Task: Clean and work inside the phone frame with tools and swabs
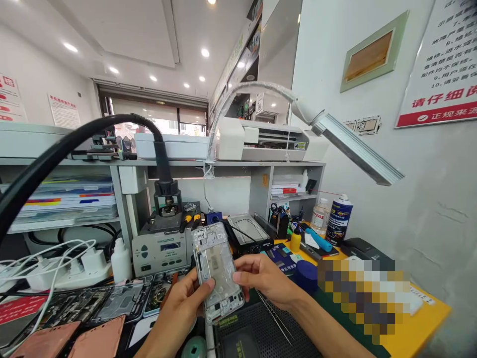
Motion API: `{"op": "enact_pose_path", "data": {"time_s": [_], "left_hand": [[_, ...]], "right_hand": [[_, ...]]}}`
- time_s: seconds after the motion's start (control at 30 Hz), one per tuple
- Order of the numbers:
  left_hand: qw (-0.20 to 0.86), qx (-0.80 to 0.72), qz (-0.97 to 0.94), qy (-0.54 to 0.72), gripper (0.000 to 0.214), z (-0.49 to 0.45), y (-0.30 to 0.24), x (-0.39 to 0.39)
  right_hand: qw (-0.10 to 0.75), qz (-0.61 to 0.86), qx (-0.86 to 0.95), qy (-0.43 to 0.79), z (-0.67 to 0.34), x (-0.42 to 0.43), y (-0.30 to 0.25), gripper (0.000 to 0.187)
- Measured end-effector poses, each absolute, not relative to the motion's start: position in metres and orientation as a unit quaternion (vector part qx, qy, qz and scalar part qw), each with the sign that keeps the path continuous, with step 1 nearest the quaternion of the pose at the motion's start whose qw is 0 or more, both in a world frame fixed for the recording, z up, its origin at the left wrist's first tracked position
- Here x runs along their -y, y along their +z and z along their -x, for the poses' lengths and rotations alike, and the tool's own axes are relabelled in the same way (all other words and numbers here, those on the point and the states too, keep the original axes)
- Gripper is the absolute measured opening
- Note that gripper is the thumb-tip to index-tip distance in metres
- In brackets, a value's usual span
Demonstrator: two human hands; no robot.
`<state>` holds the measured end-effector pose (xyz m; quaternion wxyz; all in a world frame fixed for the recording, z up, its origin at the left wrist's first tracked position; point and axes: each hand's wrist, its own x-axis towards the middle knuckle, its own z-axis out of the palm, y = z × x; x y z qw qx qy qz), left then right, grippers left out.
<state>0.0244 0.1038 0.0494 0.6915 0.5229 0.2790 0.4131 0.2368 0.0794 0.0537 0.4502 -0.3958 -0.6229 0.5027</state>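
Between my two hands is a silver phone frame (214, 263), tilted up above the bench, its inner side with the battery bay facing me. My left hand (186, 298) grips its left edge, the thumb lying across the lower middle. On the right edge my right hand (263, 278) pinches the frame between thumb and fingers. A pair of tweezers (274, 315) is under my right hand, pointing down over the dark perforated mat (286, 323); whether the fingers also hold it I cannot tell.
At the left lie several opened phones (122, 298) and pinkish back covers (99, 338). Behind stands a grey soldering station (160, 251) beside a white bottle (121, 261). A spray can (339, 219) and a blue-handled tool (318, 239) are at the right. A lamp (361, 146) hangs overhead.
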Motion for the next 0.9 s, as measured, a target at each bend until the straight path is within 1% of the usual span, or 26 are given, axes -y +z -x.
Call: {"op": "enact_pose_path", "data": {"time_s": [0.07,0.2,0.27,0.53,0.7,0.9], "left_hand": [[0.696,-0.273,-0.531,0.398,0.060,-0.025,0.050,-0.100],[0.715,-0.257,-0.550,0.346,0.053,-0.025,0.053,-0.091],[0.721,-0.256,-0.556,0.324,0.052,-0.025,0.055,-0.088],[0.716,-0.272,-0.548,0.336,0.066,-0.027,0.065,-0.084],[0.736,-0.271,-0.524,0.331,0.059,-0.026,0.067,-0.081],[0.757,-0.259,-0.509,0.318,0.060,-0.025,0.062,-0.084]], "right_hand": [[0.475,0.386,0.607,0.506,-0.235,-0.075,0.056,0.020],[0.521,0.385,0.564,0.511,-0.230,-0.067,0.062,0.034],[0.536,0.387,0.549,0.512,-0.228,-0.065,0.065,0.036],[0.560,0.393,0.515,0.517,-0.228,-0.064,0.063,0.044],[0.568,0.393,0.505,0.518,-0.227,-0.062,0.062,0.040],[0.574,0.391,0.485,0.532,-0.226,-0.060,0.062,0.045]]}}
